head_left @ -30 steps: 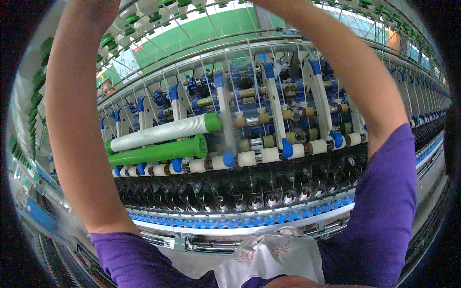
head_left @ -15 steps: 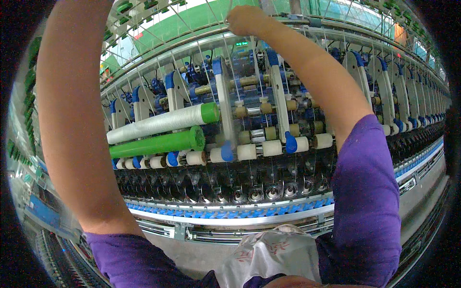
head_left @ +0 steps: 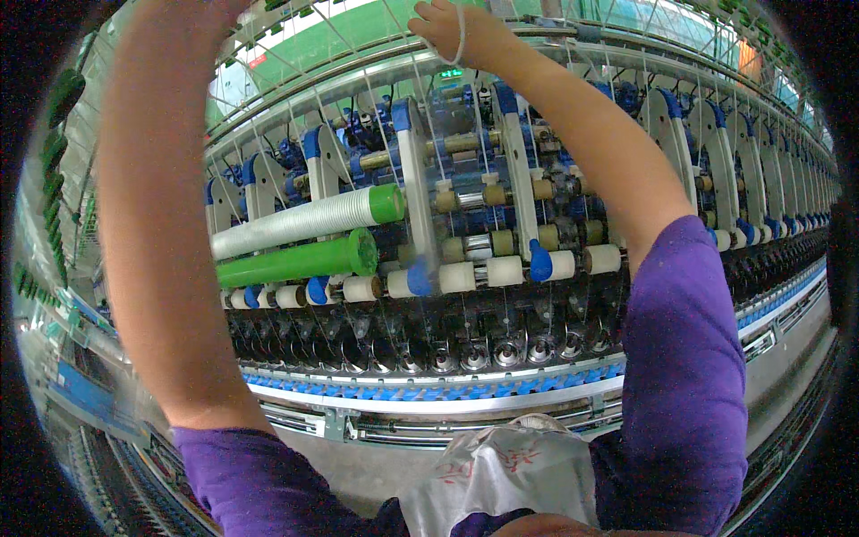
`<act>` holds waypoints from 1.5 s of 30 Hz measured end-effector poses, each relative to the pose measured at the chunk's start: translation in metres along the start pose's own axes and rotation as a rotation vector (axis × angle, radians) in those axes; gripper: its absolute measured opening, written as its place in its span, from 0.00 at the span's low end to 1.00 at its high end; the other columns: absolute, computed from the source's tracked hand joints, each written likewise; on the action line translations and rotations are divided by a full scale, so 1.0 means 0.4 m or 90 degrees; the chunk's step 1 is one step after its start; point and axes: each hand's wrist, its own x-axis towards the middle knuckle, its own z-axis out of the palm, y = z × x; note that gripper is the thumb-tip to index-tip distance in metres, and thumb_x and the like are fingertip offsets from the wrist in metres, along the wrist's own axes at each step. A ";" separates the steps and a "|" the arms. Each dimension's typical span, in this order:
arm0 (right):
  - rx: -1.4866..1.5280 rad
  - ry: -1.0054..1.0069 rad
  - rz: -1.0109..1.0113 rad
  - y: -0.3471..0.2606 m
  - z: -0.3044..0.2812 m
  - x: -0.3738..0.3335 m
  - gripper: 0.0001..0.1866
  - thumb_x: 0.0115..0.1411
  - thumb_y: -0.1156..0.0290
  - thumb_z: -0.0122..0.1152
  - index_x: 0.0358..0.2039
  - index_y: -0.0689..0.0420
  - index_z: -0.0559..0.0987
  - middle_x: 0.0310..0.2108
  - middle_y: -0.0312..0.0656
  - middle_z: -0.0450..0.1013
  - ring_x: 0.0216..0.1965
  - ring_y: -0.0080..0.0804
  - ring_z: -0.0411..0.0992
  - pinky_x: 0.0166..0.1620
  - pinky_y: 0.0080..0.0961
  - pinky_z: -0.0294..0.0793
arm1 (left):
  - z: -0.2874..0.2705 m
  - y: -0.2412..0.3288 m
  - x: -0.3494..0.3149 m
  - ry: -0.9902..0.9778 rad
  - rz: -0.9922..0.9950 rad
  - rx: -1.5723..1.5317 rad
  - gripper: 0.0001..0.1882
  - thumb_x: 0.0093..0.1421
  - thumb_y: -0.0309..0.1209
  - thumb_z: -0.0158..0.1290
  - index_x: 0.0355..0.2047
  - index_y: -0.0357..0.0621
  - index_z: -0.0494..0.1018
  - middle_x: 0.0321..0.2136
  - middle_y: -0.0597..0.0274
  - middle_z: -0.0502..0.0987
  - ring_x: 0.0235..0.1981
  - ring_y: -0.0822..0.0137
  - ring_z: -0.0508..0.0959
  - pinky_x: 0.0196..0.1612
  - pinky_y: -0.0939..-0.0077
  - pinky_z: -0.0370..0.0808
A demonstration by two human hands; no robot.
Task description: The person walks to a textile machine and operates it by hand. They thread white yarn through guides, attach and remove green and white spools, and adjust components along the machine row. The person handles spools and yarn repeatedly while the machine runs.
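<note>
My right hand (head_left: 452, 34) is raised at the top centre, its fingers curled. A white roving strand (head_left: 463, 36) loops over it and seems to run into the fingers. My left forearm (head_left: 161, 224) rises along the left side, and its hand lies beyond the top edge. Beside that forearm, a green tube wound with white roving (head_left: 304, 222) rests across the spinning frame's arms. Just below lies a bare green tube (head_left: 295, 259). Both tubes' left ends are hidden behind my forearm.
Blue-tipped pressure arms (head_left: 519, 179) and white rollers (head_left: 506, 272) line the spinning frame. Spindles (head_left: 507, 354) stand in a row under them, above a blue-and-white rail (head_left: 501, 394). Metal guide bars (head_left: 358, 72) cross behind my right hand. Dark green bobbins (head_left: 61, 152) hang at far left.
My left forearm has shifted a little to the right. The right hand has turned slightly, its fingers now show, and the white strand has come into sight looped over it.
</note>
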 end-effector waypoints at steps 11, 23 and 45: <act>0.273 -0.061 0.151 -0.127 -0.202 -0.136 0.08 0.46 0.64 0.61 0.24 0.54 0.79 0.32 0.42 0.68 0.39 0.40 0.69 0.38 0.37 0.72 | 0.005 -0.454 -0.247 -0.016 -0.376 -0.094 0.21 0.60 0.38 0.49 0.50 0.42 0.63 0.45 0.60 0.68 0.45 0.62 0.69 0.44 0.58 0.73; 0.513 -0.363 0.272 -0.069 -0.276 -0.113 0.17 0.48 0.53 0.57 0.26 0.53 0.82 0.27 0.47 0.75 0.30 0.45 0.74 0.37 0.36 0.72 | 0.045 -0.544 -0.240 0.052 -0.417 -0.119 0.08 0.62 0.30 0.46 0.37 0.39 0.69 0.28 0.61 0.73 0.22 0.72 0.72 0.22 0.80 0.69; 0.384 -0.409 0.256 -0.095 -0.204 -0.079 0.15 0.46 0.57 0.61 0.22 0.58 0.80 0.20 0.47 0.74 0.22 0.40 0.72 0.30 0.34 0.72 | 0.026 -0.529 -0.260 0.008 -0.450 0.088 0.07 0.56 0.29 0.46 0.32 0.44 0.73 0.17 0.72 0.67 0.13 0.79 0.58 0.15 0.83 0.50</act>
